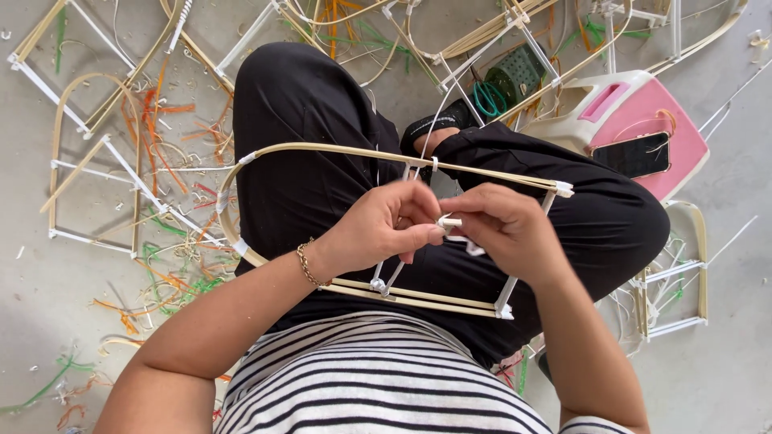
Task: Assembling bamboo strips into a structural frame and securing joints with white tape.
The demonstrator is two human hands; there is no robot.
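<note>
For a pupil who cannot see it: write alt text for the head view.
Both hands, left hand and right hand, pinch a small white tie over a curved bamboo frame resting on the person's lap. Similar frames and coloured scraps litter the floor.

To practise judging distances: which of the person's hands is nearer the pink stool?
Right. The right hand works at the bamboo frame on the lap, on the side where the pink stool stands; the left hand is farther across.

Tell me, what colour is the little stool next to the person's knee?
The stool is pink on top with a cream-white body, seen best in the head view; a dark phone lies on it.
</note>
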